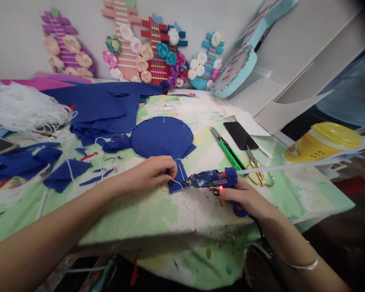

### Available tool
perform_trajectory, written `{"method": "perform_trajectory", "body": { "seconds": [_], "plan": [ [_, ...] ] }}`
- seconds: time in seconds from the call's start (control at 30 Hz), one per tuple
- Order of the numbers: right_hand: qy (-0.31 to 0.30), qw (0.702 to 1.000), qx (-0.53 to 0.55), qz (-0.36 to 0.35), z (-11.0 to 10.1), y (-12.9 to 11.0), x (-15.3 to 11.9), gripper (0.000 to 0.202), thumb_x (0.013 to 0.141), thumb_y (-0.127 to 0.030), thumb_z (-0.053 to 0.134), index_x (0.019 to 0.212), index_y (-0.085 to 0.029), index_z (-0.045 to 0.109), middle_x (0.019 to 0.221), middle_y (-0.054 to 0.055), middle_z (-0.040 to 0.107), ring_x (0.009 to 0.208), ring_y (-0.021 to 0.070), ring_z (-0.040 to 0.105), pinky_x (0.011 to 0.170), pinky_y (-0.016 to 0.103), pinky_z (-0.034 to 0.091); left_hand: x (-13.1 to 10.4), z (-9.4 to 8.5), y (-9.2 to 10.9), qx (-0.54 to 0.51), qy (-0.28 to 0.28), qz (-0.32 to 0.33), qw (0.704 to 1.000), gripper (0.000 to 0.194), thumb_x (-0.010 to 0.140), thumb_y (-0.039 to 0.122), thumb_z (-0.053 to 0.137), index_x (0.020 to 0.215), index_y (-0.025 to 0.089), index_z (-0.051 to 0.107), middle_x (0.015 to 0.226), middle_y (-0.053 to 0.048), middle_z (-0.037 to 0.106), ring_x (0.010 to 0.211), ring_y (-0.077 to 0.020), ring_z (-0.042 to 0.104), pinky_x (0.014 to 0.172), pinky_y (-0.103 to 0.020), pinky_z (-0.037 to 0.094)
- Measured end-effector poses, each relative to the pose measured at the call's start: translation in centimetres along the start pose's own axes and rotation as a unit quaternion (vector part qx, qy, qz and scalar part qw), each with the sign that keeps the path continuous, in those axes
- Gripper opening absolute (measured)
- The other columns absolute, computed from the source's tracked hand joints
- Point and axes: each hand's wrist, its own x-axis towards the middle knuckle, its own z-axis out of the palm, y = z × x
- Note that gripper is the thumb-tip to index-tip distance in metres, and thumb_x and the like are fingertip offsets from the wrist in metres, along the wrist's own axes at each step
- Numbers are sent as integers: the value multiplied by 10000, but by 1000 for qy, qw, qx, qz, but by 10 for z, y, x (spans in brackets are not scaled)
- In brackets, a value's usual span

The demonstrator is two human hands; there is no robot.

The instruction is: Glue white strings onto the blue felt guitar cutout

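Observation:
My right hand [243, 196] is wrapped round a blue hot glue gun [211, 178], its red light glowing and a long clear glue stick [280, 166] poking out of the back. The glue gun's nozzle points left, touching or just above a small blue felt-like piece [179, 172]. With fingers closed, my left hand [158, 174] pinches a thin white cord [184, 190] at that piece's left edge. A strip of cord lies on the piece, and a loose tail trails onto the table. Just behind is a blue oval [162, 137] of similar material.
Green-handled cutters [228, 152], a black phone [241, 136] and gold-handled scissors [259, 174] lie right of the oval. A yellow container [325, 142] stands far right. White cord is heaped [27, 107] at left near blue scraps [67, 174]. Flower-decorated guitar shapes [124, 44] lean on the wall.

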Motion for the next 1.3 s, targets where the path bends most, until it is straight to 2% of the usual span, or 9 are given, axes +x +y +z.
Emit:
{"method": "perform_trajectory", "body": {
  "seconds": [0.37, 0.67, 0.87, 1.1, 1.3],
  "plan": [
    [-4, 999, -12, 49, 0, -5, 0, 174, 695, -322, 620, 631, -182, 537, 526, -21, 507, 500, 105, 455, 447, 232, 323, 1, -1, 1, 1, -11, -14, 1000, 138, 867, 171, 451, 761, 159, 537, 804, -18, 583, 742, -118, 505, 692, -221, 376],
    [3, 999, -18, 43, 2, -3, 5, 199, 723, -360, 622, 694, -181, 541, 554, -28, 491, 511, 101, 443, 460, 235, 308, 2, 0, 0, 1, -3, -19, 1000, 120, 850, 151, 469, 754, 160, 541, 768, -4, 583, 708, -110, 500, 660, -213, 364],
    [-6, 999, -12, 41, 2, -2, 8, 207, 740, -366, 632, 696, -181, 549, 540, -31, 485, 494, 94, 432, 447, 234, 296, 2, 1, 0, -6, 17, -41, 999, 72, 828, 136, 506, 783, 160, 557, 748, 13, 581, 649, -94, 485, 617, -210, 352],
    [-6, 998, -1, 57, -1, -2, 4, 206, 693, -362, 649, 681, -185, 544, 533, -29, 498, 483, 94, 430, 438, 234, 299, 2, 5, 1, -15, 52, -48, 997, 51, 847, 155, 514, 840, 169, 563, 738, 25, 565, 631, -87, 478, 619, -210, 364],
    [2, 997, 6, 76, -5, 0, -2, 223, 662, -350, 667, 756, -182, 554, 545, -28, 530, 508, 111, 473, 453, 232, 334, 2, 7, 0, -19, 62, -50, 997, 56, 850, 159, 512, 856, 172, 566, 743, 25, 562, 629, -86, 479, 617, -208, 373]
  ]
}}
